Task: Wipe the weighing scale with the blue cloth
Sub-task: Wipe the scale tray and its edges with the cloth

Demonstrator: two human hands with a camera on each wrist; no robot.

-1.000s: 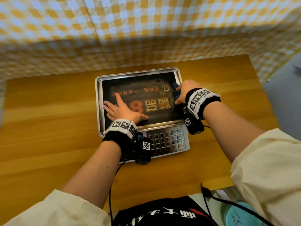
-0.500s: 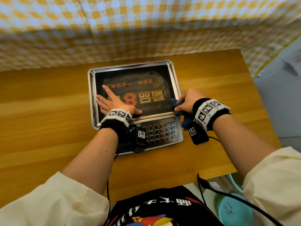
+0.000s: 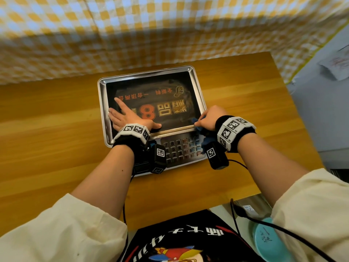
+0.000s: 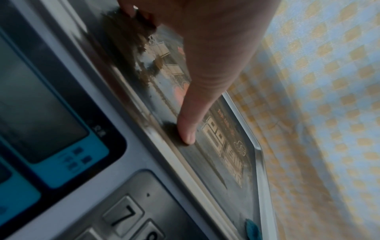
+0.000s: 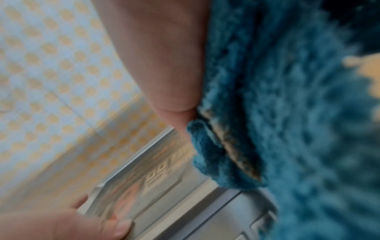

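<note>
On wooden table (image 3: 56, 129), scale (image 3: 196, 87): left hand (image 3: 128, 118) flat, fingers spread (holding nothing); right hand (image 3: 209, 120) clutching blue cloth (image 5: 277, 113) at tray's near-right corner.

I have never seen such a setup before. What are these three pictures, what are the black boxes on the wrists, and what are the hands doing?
There is no robot here: a person works with bare hands and wears three cameras. The big picture comes from a camera on the head, looking down. The two close pictures come from the black boxes strapped to the wrists, each looking along its hand.

On the wooden table stands a weighing scale with a metal tray on top and number keys in front. The left hand lies flat on the tray, fingers spread. The right hand holds a bunched blue cloth in its grip at the tray's near right corner, for wiping.
</note>
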